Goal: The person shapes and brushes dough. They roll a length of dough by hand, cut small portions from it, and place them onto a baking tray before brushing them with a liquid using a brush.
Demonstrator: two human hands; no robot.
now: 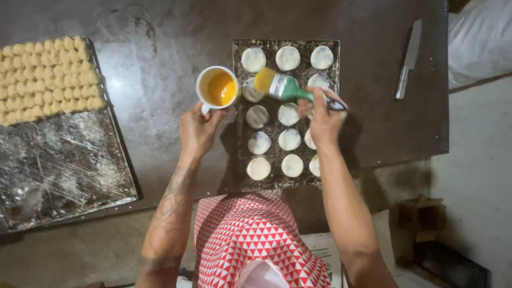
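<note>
While the left hand (196, 128) grips the cup of yellow glaze (217, 88), the right hand (322, 118) clamps a green-handled brush (280, 86) over the tray of dough rounds (286, 113)

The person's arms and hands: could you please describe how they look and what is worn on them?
Both forearms are bare, with no sleeves, gloves, rings or watch visible. The left forearm bears dark line tattoos, including looping and crossing shapes and a band near the elbow. The right forearm shows no markings. A red and white triangle-patterned garment covers the body.
</note>
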